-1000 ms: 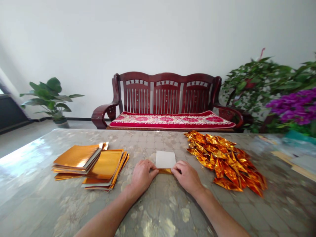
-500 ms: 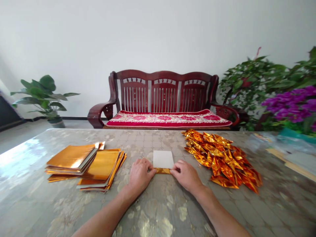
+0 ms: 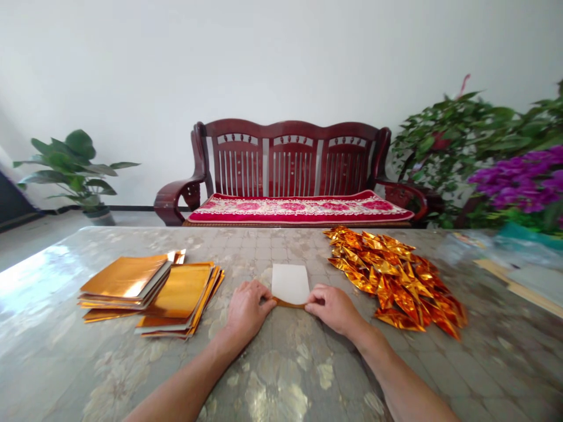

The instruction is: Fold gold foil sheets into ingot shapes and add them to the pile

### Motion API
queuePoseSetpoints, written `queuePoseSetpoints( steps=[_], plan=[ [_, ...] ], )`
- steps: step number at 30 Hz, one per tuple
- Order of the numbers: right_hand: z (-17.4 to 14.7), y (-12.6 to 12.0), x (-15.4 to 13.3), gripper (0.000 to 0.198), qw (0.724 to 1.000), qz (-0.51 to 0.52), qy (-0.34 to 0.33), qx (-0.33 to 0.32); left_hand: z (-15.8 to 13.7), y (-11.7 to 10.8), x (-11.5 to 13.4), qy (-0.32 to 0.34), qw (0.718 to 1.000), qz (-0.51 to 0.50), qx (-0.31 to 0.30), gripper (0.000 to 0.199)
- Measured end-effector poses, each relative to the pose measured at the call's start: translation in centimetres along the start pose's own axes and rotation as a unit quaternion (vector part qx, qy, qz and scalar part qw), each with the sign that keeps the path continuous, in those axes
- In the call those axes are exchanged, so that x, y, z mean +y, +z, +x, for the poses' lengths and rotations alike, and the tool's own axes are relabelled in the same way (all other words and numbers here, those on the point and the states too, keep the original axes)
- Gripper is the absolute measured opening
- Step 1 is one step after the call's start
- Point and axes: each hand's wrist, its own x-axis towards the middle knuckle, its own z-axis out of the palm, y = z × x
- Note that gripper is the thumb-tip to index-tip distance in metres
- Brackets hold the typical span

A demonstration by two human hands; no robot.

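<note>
A sheet of gold foil paper (image 3: 290,282) lies in front of me with its white back up, and a narrow gold strip is folded along its near edge. My left hand (image 3: 250,302) pinches the left end of that strip between thumb and fingers. At the right end, my right hand (image 3: 331,306) pinches it the same way. Flat stacks of gold foil paper (image 3: 180,290) rest to the left of my left hand. Beyond my right hand spreads a heap of folded gold foil pieces (image 3: 396,275) with pointed ends.
The table (image 3: 281,369) has a patterned, glossy cover. Clear plastic bags (image 3: 528,249) and tan strips (image 3: 519,287) lie at its right side. Behind it stands a wooden bench (image 3: 290,158) with a red and white cushion. Potted plants (image 3: 81,170) and purple flowers (image 3: 519,179) flank it.
The folded strip at the near edge has turned from a flat gold band to a thinner, curved edge. Both hands keep their pinch on its ends, nearly in place.
</note>
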Motion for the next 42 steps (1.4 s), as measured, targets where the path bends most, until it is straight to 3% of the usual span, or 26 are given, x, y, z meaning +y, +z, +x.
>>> queuePoseSetpoints(
  steps=[4, 11, 23, 42],
  plan=[
    [0.1, -0.1, -0.1, 0.011, 1.0, -0.014, 0.007, -0.004, -0.3, -0.4, 0.4, -0.003, 0.999, -0.03, -0.011, 0.003],
    [0.1, 0.0, 0.0, 0.02, 1.0, -0.025, 0.003, -0.005, -0.2, -0.5, 0.9, -0.031, 0.999, -0.021, -0.01, 0.016],
    [0.1, 0.3, -0.9, 0.028, 0.996, -0.069, 0.053, 0.031, 0.0, -0.9, 0.7, -0.074, 0.997, -0.018, -0.013, 0.009],
    [0.1, 0.5, -1.2, 0.019, 0.992, -0.098, 0.057, 0.053, 0.0, -0.2, 0.6, -0.026, 0.998, 0.048, 0.004, 0.019]
  ],
)
